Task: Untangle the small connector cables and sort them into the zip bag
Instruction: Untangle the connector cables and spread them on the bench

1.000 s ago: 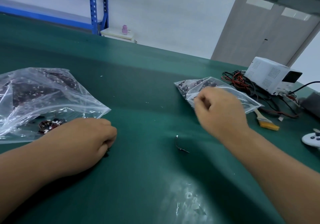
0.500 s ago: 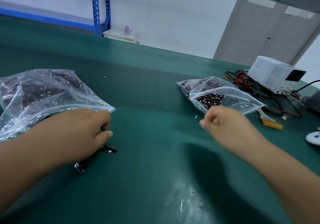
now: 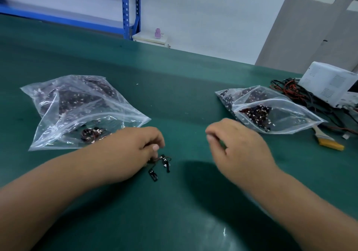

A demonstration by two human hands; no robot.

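Observation:
A small tangle of black and red connector cables (image 3: 160, 164) lies on the green mat just below my left hand (image 3: 133, 151), whose curled fingers pinch part of it. A large clear zip bag (image 3: 77, 111) with many dark cables sits to the left, behind that hand. A second clear zip bag (image 3: 271, 111) of cables lies at the right. My right hand (image 3: 238, 144) hovers in front of the right bag with its fingers loosely curled; whether it holds anything is hidden.
A white box-shaped device (image 3: 329, 84) with a heap of red and black wires (image 3: 290, 91) stands at the far right. A yellow-bristled brush (image 3: 327, 140) lies beside the right bag. Blue shelving (image 3: 129, 8) rises beyond the table's far edge.
My right hand has pulled back from the right bag toward the middle. My left hand has drawn a small bunch of cables out onto the mat, to the right of the left bag.

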